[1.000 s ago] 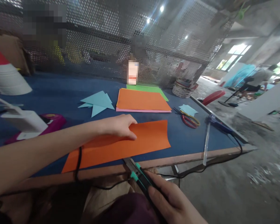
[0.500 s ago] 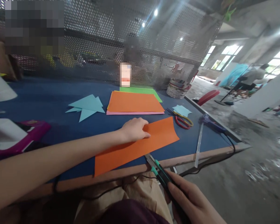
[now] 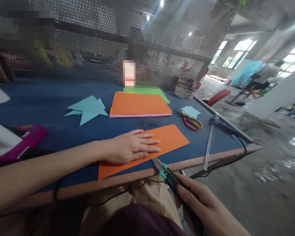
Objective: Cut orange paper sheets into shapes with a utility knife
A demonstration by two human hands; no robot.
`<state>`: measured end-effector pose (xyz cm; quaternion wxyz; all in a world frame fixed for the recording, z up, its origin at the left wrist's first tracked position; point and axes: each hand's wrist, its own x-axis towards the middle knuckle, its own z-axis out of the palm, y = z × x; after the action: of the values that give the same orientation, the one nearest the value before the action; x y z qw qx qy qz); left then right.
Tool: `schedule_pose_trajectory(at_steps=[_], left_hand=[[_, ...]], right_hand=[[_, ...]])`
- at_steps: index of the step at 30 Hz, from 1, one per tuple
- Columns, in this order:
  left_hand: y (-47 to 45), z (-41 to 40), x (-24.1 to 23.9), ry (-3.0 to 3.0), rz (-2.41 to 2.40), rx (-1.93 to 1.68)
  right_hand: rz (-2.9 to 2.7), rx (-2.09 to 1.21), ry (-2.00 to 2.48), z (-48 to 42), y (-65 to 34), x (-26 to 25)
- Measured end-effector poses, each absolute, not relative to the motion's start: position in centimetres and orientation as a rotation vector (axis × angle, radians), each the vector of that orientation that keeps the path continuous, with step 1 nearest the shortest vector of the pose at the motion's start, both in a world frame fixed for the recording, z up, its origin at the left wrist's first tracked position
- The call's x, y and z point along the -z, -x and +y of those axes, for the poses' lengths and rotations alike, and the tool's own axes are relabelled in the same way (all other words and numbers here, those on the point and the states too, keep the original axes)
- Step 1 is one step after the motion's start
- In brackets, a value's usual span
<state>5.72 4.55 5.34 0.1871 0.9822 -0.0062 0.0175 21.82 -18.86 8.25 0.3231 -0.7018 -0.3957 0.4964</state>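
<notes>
An orange paper sheet (image 3: pixel 169 139) lies near the front edge of the blue table (image 3: pixel 51 98). My left hand (image 3: pixel 130 146) rests flat on it, fingers stretched out and pressing it down. My right hand (image 3: pixel 206 209) is closed round a green-and-black utility knife (image 3: pixel 168 173). The knife's blade tip touches the sheet's near edge, just below my left fingers.
A stack of orange, pink and green paper (image 3: pixel 140 104) lies mid-table, with light blue paper pieces (image 3: pixel 87 108) to its left. Scissors (image 3: pixel 193 123) and a glue gun with stick (image 3: pixel 217 126) lie at the right. A pink object (image 3: pixel 27 139) sits left; a basket (image 3: pixel 186 90) stands by the mesh screen.
My left hand went from gripping the sheet's far edge to lying flat on it. The sheet slid to the right along the table edge. The knife stayed at its near edge.
</notes>
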Motion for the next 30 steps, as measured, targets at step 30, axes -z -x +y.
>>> schedule_pose_trajectory(at_steps=[30], left_hand=[[-5.7,4.8,-4.9,-2.798,-0.07,0.017]], right_hand=[[-1.234,-1.05,1.864,-18.7,-20.3,-7.9]])
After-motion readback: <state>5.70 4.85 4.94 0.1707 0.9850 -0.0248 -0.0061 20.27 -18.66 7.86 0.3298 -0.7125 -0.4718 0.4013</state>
